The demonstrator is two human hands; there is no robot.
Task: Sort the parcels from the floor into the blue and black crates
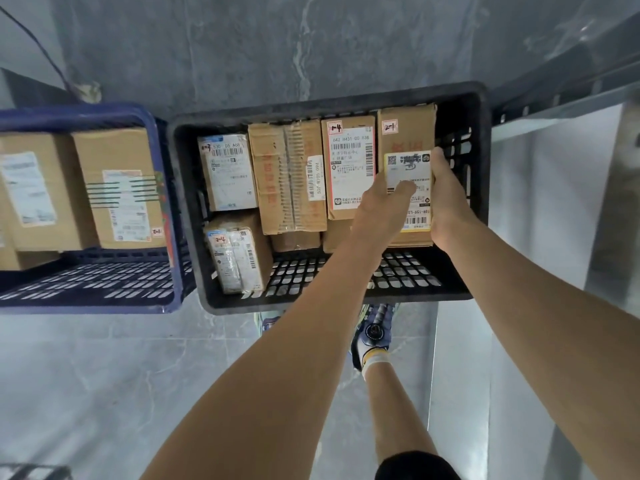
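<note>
left hand [384, 206] and right hand [446, 199] are stretched out forward, close together, fingers curled in a grip.

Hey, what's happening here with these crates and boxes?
A person is sorting parcels. The left hand and right hand both grip a cardboard parcel at the right end of the black crate, next to the other parcels standing inside it. The blue crate to its left holds more boxes.
</note>
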